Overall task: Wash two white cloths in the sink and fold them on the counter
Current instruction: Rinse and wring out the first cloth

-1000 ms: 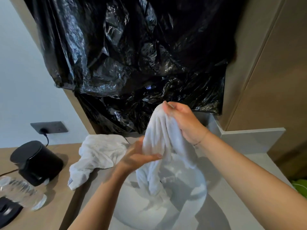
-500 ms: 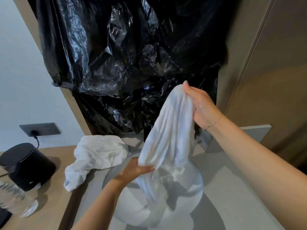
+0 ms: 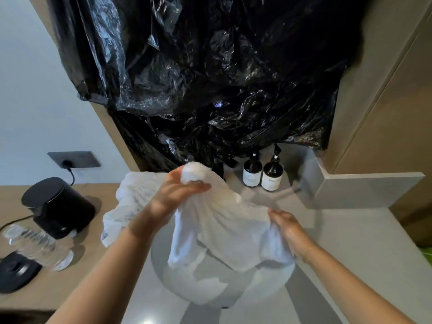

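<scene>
I hold a wet white cloth (image 3: 224, 220) stretched over the round white sink (image 3: 268, 284). My left hand (image 3: 177, 192) grips its upper end, bunched above the fingers. My right hand (image 3: 287, 228) grips its lower right edge. The cloth's loose bottom hangs into the basin. A second white cloth (image 3: 131, 199) lies crumpled on the counter left of the sink, partly hidden behind my left forearm.
Two dark pump bottles (image 3: 261, 174) stand behind the sink by a grey ledge (image 3: 364, 190). A black kettle (image 3: 58, 206), its base (image 3: 16, 272) and a clear plastic bottle (image 3: 39, 249) sit on the wooden counter at left. Black plastic sheeting (image 3: 210, 78) covers the wall above.
My left hand has risen to take the cloth's top end. My right hand let go of the top and dropped low right, now holding the cloth's other edge, spreading it.
</scene>
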{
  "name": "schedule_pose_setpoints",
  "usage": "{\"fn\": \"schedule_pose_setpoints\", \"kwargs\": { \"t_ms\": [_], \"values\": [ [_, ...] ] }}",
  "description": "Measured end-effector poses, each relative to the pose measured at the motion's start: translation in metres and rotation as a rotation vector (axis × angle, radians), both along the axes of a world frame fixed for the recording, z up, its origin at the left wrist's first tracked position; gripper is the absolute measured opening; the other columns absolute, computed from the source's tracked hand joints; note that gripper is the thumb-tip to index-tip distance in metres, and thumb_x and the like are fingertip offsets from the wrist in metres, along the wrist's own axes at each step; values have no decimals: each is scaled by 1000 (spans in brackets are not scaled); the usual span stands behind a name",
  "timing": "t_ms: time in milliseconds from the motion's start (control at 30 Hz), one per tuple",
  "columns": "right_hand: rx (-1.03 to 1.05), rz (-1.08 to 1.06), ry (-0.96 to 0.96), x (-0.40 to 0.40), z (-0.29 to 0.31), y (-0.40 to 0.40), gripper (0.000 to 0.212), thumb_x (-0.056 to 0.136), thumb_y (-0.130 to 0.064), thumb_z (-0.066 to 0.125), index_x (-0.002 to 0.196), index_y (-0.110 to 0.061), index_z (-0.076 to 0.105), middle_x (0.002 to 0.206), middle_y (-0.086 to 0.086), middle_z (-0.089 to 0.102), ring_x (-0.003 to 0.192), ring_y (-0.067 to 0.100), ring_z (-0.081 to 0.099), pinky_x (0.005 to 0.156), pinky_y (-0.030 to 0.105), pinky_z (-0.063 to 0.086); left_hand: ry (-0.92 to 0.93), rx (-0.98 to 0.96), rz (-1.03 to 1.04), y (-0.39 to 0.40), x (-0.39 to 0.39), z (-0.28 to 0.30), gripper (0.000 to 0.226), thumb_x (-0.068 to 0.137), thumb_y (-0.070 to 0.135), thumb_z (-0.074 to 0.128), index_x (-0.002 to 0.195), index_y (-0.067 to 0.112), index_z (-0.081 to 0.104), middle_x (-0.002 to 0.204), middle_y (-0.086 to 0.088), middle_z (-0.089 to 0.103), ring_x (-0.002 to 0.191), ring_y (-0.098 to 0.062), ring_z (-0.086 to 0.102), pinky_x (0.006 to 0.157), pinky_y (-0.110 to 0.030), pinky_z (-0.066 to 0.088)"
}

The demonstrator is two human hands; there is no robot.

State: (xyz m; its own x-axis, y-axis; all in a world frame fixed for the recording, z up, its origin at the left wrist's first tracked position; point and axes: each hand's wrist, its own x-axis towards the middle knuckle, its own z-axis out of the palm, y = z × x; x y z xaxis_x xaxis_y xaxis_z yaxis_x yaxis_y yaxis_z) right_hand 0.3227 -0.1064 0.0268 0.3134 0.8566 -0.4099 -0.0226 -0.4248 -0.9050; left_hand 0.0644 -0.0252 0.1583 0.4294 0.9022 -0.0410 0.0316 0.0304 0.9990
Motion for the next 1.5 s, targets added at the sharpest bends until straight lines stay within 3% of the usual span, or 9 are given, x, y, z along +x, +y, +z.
{"fn": "schedule_pose_setpoints", "kwargs": {
  "t_ms": [167, 267, 400, 567, 667, 833, 1033, 1267, 1500],
  "values": [
    [-138, 394, -76, -18, -22, -11, 29, 71, -29, 65, 95, -13, 57, 103, 4, 59, 93, 18, 58, 70, 20, 43, 34, -99, 8, 1, 28, 11, 32, 66, 2, 76, 98, 2, 68, 101, -24, 70, 95, -42, 68, 90, -61, 51],
    [3, 594, -58, -26, -27, -15, 109, 66, -34, 80, 147, -50, 9, 143, -33, 26, 131, -12, 26, 103, 19, 39, -5, -133, -71, -2, 45, 13, 30, 70, -3, 72, 98, 5, 68, 97, -21, 69, 89, -36, 67, 88, -58, 52],
    [161, 570, -227, -63, -24, 2, 136, 57, -46, 90, 146, -51, -13, 146, -31, 21, 137, -2, 26, 110, 26, 31, -91, -159, -58, -4, 65, 25, 28, 68, -3, 70, 95, 5, 66, 86, -16, 67, 81, -30, 67, 77, -46, 57],
    [235, 194, -36, -107, -53, 18, 82, 60, -22, 90, 131, -18, 51, 125, -2, 60, 106, 1, 60, 78, 13, 50, -186, -178, -42, 5, 64, 44, 31, 73, 1, 65, 104, 1, 58, 88, -16, 63, 82, -28, 66, 74, -38, 57],
    [183, 115, -180, -108, -60, 23, 31, 78, -11, 77, 96, -31, 62, 90, -16, 67, 84, 4, 64, 78, 26, 49, -216, -222, -1, 9, 45, 39, 37, 76, 4, 63, 112, 0, 56, 95, -21, 60, 88, -33, 63, 77, -41, 56],
    [17, 261, -57, -69, -44, 7, 32, 63, -26, 79, 89, -24, 62, 86, -5, 68, 83, 15, 64, 69, 20, 49, -333, -301, 230, 14, -3, -2, 9, 89, 4, 57, 86, -2, 63, 72, -10, 70, 73, -15, 70, 64, -23, 57],
    [-58, 264, 74, -40, -25, -5, 68, 41, -25, 79, 107, -19, 65, 102, 11, 72, 93, 29, 68, 81, 42, 55, -515, -603, 302, 12, -56, -94, 20, 76, 5, 63, 91, 4, 76, 107, -18, 70, 91, -23, 72, 85, -34, 58],
    [79, 160, 138, -50, -2, 0, 47, 67, 0, 74, 106, -22, 63, 98, -4, 73, 90, 9, 69, 71, 20, 54, 95, -1109, 142, -23, -43, -173, 40, 77, 32, 71, 111, 12, 63, 109, -11, 58, 101, -27, 58, 91, -46, 45],
    [54, 261, -12, -70, 6, 7, 32, 78, -8, 71, 97, -31, 59, 99, -15, 63, 95, 5, 60, 82, 12, 46, -378, -1445, 51, -36, -9, -183, 72, 79, 58, 65, 121, 0, 58, 126, -26, 60, 122, -42, 53, 109, -57, 35]
  ]
}}
